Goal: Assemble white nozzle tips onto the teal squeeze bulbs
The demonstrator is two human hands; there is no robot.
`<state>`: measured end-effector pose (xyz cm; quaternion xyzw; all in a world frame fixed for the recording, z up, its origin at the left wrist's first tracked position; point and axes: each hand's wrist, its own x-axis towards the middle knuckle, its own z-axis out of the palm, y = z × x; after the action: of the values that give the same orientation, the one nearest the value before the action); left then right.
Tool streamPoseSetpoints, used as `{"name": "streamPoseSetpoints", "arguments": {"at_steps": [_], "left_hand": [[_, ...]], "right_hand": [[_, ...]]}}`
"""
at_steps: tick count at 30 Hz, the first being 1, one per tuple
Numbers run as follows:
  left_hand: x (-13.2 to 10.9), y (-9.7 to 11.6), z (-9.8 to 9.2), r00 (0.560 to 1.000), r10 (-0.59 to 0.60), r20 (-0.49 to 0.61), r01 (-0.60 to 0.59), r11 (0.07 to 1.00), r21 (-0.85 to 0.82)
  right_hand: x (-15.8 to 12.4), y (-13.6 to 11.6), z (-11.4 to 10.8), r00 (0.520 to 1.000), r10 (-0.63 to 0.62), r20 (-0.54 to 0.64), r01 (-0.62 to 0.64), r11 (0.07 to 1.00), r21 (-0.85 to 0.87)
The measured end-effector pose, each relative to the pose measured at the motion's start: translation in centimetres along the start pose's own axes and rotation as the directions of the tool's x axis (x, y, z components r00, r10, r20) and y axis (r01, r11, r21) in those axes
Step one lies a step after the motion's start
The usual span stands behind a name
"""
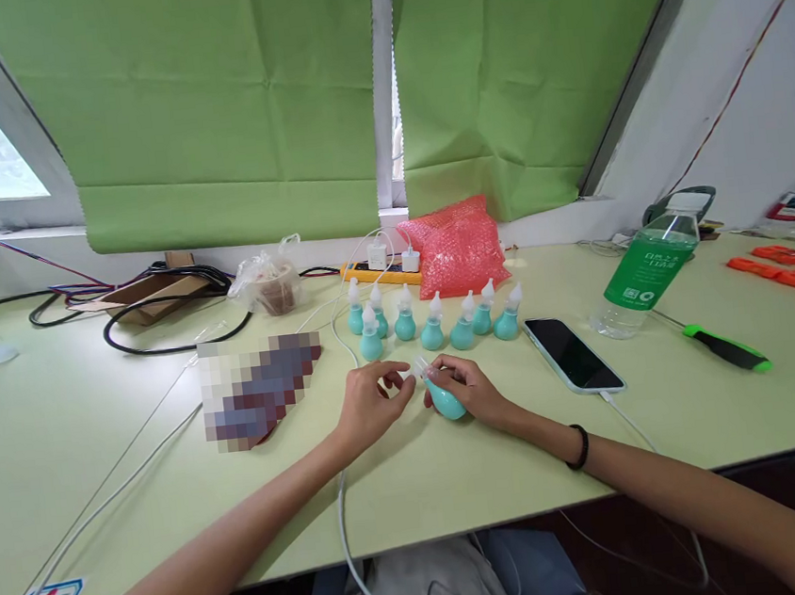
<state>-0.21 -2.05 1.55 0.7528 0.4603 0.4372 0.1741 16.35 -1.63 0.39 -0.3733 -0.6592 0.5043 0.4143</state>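
My right hand is wrapped round a turquoise bulb nasal aspirator, which is tilted with its clear end toward my left hand. The thumb and fingers of my left hand are closed in a pinch at a small clear nozzle tip, close to the neck of the bulb. Whether tip and neck are joined is hard to make out. Just beyond my hands, several more aspirators stand upright in a loose group, turquoise bulbs below and pale pointed tips on top.
A phone on a cable lies right of my hands, near a green-labelled bottle and a screwdriver. Behind stand a pink bubble-wrap bag and an orange power strip. White cable crosses the table; a blurred-out item lies left.
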Motion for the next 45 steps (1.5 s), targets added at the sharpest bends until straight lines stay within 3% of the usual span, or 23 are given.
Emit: {"name": "streamPoseSetpoints", "arguments": {"at_steps": [5,13,18,20,23,27,31,33,36,38,42,45], "left_hand": [[-0.1,-0.1,0.1,1.000,0.002,0.019,0.000,0.996,-0.092],[-0.3,0.2,0.2,0.999,0.040,-0.016,-0.041,0.997,-0.071],[0.0,0.0,0.1,0.998,0.032,-0.053,-0.032,0.999,0.008],[0.2,-0.4,0.0,0.998,0.042,0.042,-0.048,0.987,0.152],[0.5,-1.1,0.0,0.974,0.025,0.227,-0.098,0.944,0.316],[0.8,-1.6,0.0,0.964,-0.006,0.267,-0.085,0.940,0.330],[0.6,-0.9,-0.6,0.994,-0.023,0.105,0.002,0.980,0.199],[0.4,-0.2,-0.8,0.996,-0.011,0.092,0.003,0.996,0.084],[0.1,0.5,-0.8,0.968,0.059,0.246,-0.056,0.998,-0.020],[0.0,0.8,-0.7,0.934,0.050,0.354,-0.016,0.995,-0.100],[0.1,0.7,-0.3,0.839,-0.009,0.544,0.248,0.896,-0.368],[0.2,0.5,-0.2,0.783,-0.034,0.622,0.396,0.798,-0.454]], "right_hand": [[-0.1,0.0,0.2,1.000,-0.001,-0.008,0.001,1.000,-0.015],[-0.5,-0.1,0.6,0.999,-0.035,-0.040,0.032,0.996,-0.086],[0.0,0.1,-0.1,0.945,-0.116,-0.306,0.074,0.987,-0.146],[0.2,0.2,-0.4,0.933,-0.140,-0.332,0.086,0.982,-0.171],[0.2,0.3,-0.6,0.942,-0.185,-0.281,0.113,0.961,-0.253],[0.0,0.1,-0.4,0.944,-0.182,-0.276,0.076,0.931,-0.356],[-0.4,-0.3,-0.1,0.945,-0.262,-0.196,0.136,0.861,-0.491],[-0.8,-0.5,0.2,0.947,-0.302,-0.109,0.200,0.821,-0.534],[-1.2,-0.8,0.6,0.948,-0.318,0.020,0.282,0.811,-0.513],[-1.4,-1.0,0.7,0.947,-0.312,0.077,0.310,0.825,-0.473],[-1.5,-1.2,0.6,0.957,-0.267,0.117,0.291,0.863,-0.412],[-1.6,-1.0,0.6,0.960,-0.261,0.098,0.278,0.870,-0.407]]}}
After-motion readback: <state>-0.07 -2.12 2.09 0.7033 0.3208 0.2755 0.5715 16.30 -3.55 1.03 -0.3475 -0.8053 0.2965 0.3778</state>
